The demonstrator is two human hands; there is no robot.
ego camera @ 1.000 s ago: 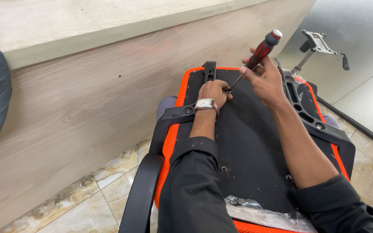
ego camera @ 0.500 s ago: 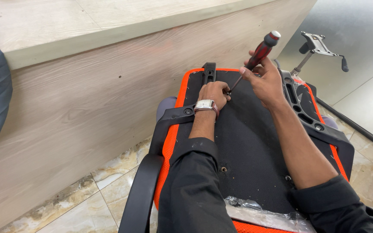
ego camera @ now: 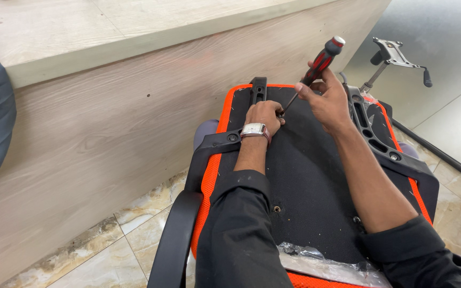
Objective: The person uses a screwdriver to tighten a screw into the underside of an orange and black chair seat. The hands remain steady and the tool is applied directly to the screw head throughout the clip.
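Observation:
An upturned office chair seat [ego camera: 316, 176] lies before me, black underside with an orange mesh edge. My right hand [ego camera: 326, 98] grips a screwdriver [ego camera: 316, 66] with a red and black handle, its shaft angled down to the seat's far end. My left hand [ego camera: 264, 116], a watch on the wrist, rests fisted on the seat right at the screwdriver's tip, fingers pinched around something too small to make out. Black armrest brackets [ego camera: 374, 133] run along both sides of the seat.
A pale wooden counter wall [ego camera: 108, 138] rises at the left. A black armrest [ego camera: 174, 240] hangs over the marble floor tiles [ego camera: 108, 256]. A metal chair mechanism plate with levers [ego camera: 396, 56] stands at the far right. Crumpled clear plastic [ego camera: 326, 261] lies on the seat's near edge.
The screwdriver handle has shifted slightly in my right hand; both hands stay at the same spot on the seat.

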